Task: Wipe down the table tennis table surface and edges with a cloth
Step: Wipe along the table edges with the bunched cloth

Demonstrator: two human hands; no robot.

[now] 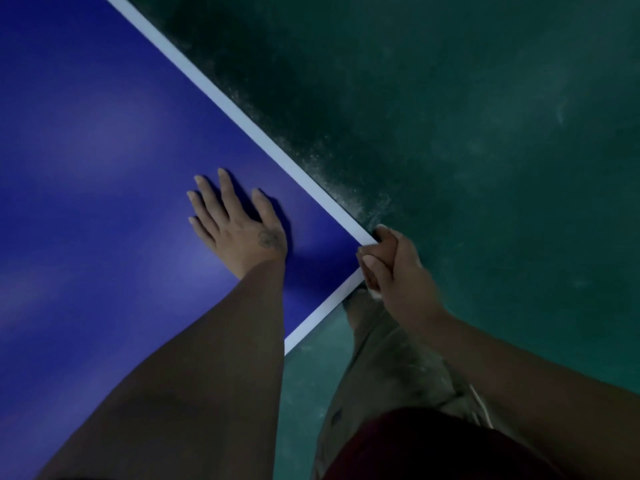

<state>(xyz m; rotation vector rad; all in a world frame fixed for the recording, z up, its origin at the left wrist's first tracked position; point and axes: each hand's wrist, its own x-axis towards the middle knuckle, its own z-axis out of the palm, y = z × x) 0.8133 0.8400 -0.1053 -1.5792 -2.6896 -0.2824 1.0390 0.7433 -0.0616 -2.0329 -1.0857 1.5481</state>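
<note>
The blue table tennis table (pixel 104 133) fills the left of the view, with a white line (pixel 242 116) along its edges. Its near corner lies at the centre right. My left hand (pixel 239 223) lies flat on the blue surface just inside that corner, fingers spread and straight. My right hand (pixel 388 261) is at the corner itself, its fingers curled round the table's edge. No cloth shows plainly; a small pale bit under the right fingers is too small to tell.
A dark green, dusty floor (pixel 485 133) lies to the right of the table and below it. My leg in khaki trousers (pixel 381 358) stands close against the table's near edge, below the corner.
</note>
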